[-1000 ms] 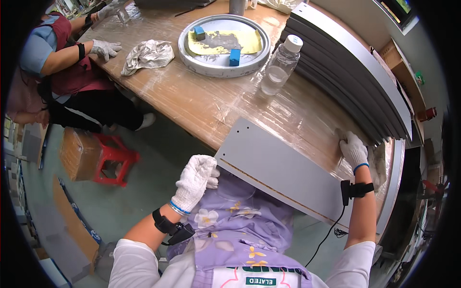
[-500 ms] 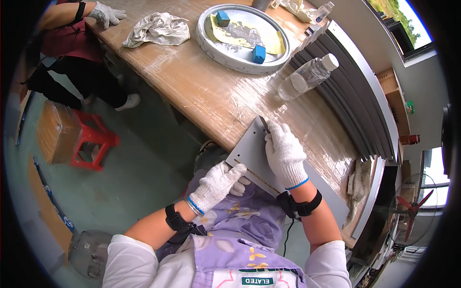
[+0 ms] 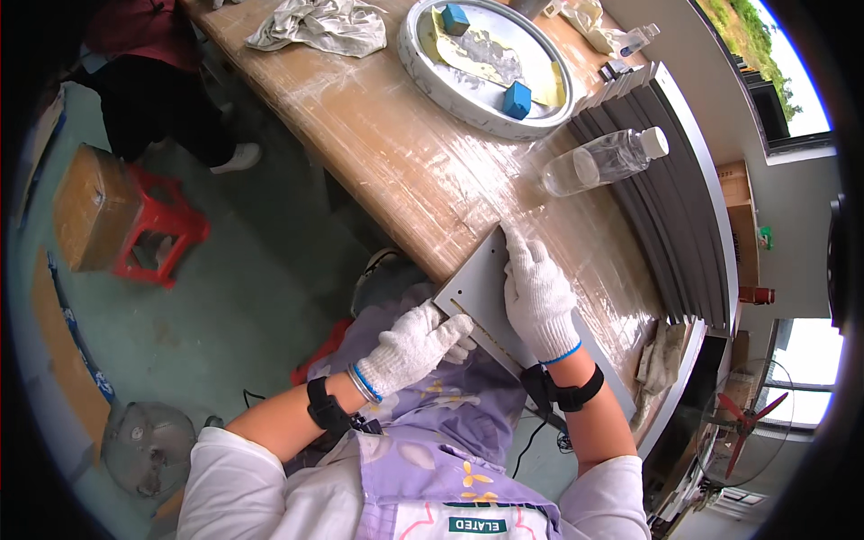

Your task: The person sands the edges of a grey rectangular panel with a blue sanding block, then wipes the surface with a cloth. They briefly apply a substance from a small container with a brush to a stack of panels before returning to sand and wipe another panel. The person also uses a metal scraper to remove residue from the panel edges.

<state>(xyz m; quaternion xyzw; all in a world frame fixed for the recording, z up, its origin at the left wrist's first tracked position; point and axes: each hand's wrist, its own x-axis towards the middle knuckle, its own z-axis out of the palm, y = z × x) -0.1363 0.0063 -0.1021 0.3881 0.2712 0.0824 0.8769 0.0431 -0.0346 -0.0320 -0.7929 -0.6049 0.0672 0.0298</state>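
Observation:
A long grey panel (image 3: pixel 490 281) with small dark holes and a slot along its near side lies slantwise over the table's front edge. My left hand (image 3: pixel 416 346), in a white knit glove, is closed on its near left corner, thumb on top and fingers partly underneath. Along the panel's far side, my gloved right hand (image 3: pixel 540 301) is closed over the edge, its fingers bent together near the upper corner. Whether anything small is hidden under those fingers cannot be seen. A clear bottle (image 3: pixel 598 162) with a white cap lies on its side beyond my right hand.
On the plastic-covered table (image 3: pixel 360 135) are a round tray (image 3: pixel 423 81) with blue blocks (image 3: pixel 517 101), a crumpled cloth (image 3: pixel 319 25) and stacked dark grey strips (image 3: pixel 666 198). A red stool (image 3: pixel 166 225) and carton (image 3: pixel 94 207) stand left, near a person (image 3: pixel 162 90). A fan (image 3: pixel 751 414) is at right.
My view has shifted, so the table's things sit higher and further right. My right fingers now cover a dark strip visible earlier at the panel's corner. Both hands stay on the panel.

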